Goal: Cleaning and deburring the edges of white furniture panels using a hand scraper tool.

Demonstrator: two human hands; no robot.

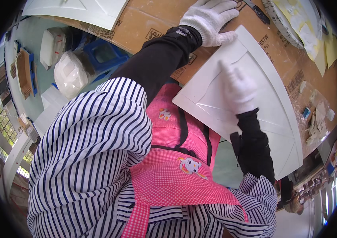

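A white curved-edge panel [263, 115] with raised mouldings lies on the cardboard-covered table, its near corner jutting over the edge toward my apron. My left hand [210, 20], in a white knitted glove, rests flat with fingers stretched out past the panel's far-left edge. Its thumb reaches to the panel's corner. Over the middle of the panel is my right hand [240, 89], also in a white glove. Motion smears its fingers, so I cannot make out whether they hold anything.
Another white panel [81, 12] lies at the far left. A dark-handled knife [258, 12] is at the far edge, beside a round tub [283, 23] with yellow paper. Scraps in clear plastic [315, 115] lie to the right. Blue crates [105, 55] stand below on the left.
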